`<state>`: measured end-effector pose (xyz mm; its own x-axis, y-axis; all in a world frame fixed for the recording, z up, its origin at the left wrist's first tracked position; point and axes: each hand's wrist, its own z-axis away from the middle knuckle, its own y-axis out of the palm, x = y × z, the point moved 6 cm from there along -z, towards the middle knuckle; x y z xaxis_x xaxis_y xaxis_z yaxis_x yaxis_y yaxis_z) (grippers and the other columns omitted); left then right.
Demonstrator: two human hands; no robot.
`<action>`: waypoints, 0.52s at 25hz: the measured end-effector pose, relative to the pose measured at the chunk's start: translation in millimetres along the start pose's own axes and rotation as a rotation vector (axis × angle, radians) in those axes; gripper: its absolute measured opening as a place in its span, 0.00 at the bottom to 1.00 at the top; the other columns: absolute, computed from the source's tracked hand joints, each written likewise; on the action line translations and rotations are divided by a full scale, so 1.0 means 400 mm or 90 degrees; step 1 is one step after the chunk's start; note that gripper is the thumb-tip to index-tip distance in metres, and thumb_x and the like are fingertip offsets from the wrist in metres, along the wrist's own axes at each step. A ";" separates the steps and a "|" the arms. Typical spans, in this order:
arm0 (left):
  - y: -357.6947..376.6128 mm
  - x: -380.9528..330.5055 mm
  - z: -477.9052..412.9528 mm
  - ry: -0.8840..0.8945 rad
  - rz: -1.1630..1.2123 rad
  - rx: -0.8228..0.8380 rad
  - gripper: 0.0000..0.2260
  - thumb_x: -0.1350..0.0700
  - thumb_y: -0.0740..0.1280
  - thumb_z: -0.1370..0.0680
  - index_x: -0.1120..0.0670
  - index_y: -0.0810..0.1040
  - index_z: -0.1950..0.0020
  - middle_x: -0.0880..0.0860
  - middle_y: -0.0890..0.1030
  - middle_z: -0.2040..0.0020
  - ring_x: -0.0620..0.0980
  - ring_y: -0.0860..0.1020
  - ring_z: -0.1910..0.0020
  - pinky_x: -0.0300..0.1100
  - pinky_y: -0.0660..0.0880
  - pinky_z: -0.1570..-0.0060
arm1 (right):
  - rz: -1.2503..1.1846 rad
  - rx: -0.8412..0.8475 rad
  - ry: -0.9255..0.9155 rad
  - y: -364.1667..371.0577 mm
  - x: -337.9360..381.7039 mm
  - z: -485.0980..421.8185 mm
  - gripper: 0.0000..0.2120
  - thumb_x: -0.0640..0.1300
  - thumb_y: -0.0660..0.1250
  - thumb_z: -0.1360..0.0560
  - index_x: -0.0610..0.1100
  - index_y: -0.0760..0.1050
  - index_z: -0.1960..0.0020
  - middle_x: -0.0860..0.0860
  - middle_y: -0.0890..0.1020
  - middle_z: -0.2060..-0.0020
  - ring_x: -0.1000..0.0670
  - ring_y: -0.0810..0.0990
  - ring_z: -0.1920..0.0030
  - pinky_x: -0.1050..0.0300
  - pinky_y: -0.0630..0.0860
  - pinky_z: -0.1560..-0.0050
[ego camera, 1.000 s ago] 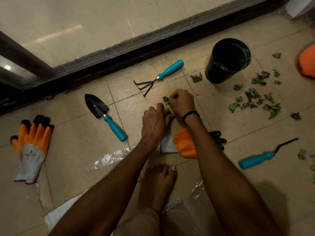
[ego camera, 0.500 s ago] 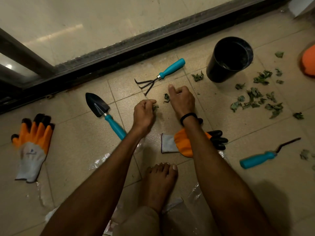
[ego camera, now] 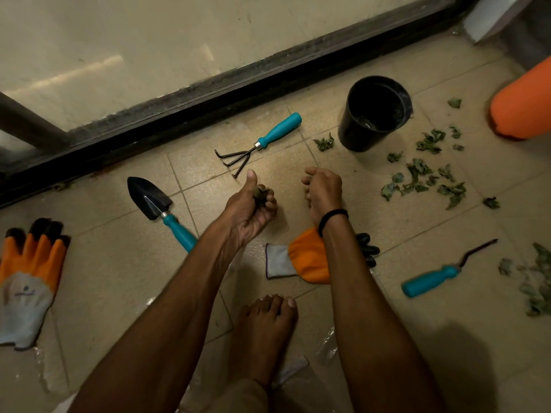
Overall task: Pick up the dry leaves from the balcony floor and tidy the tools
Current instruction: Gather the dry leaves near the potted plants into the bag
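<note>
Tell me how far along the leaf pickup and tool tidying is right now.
Done: nothing certain; the black pot is too dark inside to judge. In hand: the left hand grips a clump of leaves; the right hand is curled, contents unclear. Left: the scattered leaves right of the pot, one leaf left of it, more at the right edge, plus rake, trowel, hooked tool and both gloves lying loose.
</note>
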<state>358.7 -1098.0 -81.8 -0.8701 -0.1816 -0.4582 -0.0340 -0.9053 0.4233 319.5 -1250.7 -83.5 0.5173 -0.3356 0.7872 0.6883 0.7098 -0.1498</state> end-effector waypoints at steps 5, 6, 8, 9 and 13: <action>0.056 0.011 -0.059 -0.043 0.076 0.004 0.09 0.57 0.58 0.15 0.60 0.75 0.45 0.57 0.78 0.57 0.44 0.75 0.70 0.33 0.75 0.73 | 0.283 -0.144 -0.184 -0.092 0.061 -0.035 0.09 0.44 0.63 0.20 0.43 0.81 0.47 0.48 0.80 0.53 0.52 0.77 0.54 0.59 0.72 0.52; 0.071 0.004 -0.070 -0.014 0.003 -0.010 0.11 0.58 0.56 0.14 0.60 0.77 0.44 0.56 0.77 0.58 0.44 0.74 0.70 0.33 0.73 0.74 | 0.364 -0.158 -0.219 -0.093 0.066 -0.040 0.09 0.44 0.65 0.21 0.43 0.81 0.45 0.46 0.80 0.48 0.50 0.78 0.50 0.58 0.72 0.49; 0.097 -0.034 -0.094 0.132 -0.251 -0.080 0.13 0.56 0.56 0.14 0.59 0.80 0.46 0.54 0.76 0.60 0.45 0.73 0.68 0.35 0.71 0.72 | 0.456 -0.160 -0.248 -0.089 0.057 -0.050 0.11 0.41 0.67 0.21 0.42 0.80 0.40 0.44 0.76 0.43 0.47 0.77 0.44 0.60 0.71 0.46; 0.119 -0.064 -0.103 0.242 -0.424 -0.109 0.15 0.53 0.57 0.14 0.59 0.80 0.47 0.53 0.77 0.59 0.45 0.74 0.65 0.38 0.72 0.69 | 0.472 -0.158 -0.274 -0.083 0.052 -0.052 0.11 0.38 0.67 0.22 0.41 0.80 0.40 0.44 0.75 0.43 0.46 0.77 0.44 0.61 0.73 0.45; 0.264 -0.116 -0.143 0.480 -0.818 -0.129 0.17 0.45 0.58 0.15 0.58 0.76 0.43 0.51 0.77 0.55 0.45 0.73 0.60 0.37 0.68 0.64 | 0.546 -0.161 -0.350 -0.081 0.051 -0.066 0.09 0.37 0.66 0.22 0.41 0.79 0.43 0.44 0.75 0.44 0.46 0.77 0.45 0.55 0.76 0.44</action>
<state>423.5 -1207.2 -60.4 0.1515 0.6630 -0.7331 -0.4350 -0.6213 -0.6518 321.2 -1297.1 -78.4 0.6236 0.5911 0.5116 0.3192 0.4049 -0.8568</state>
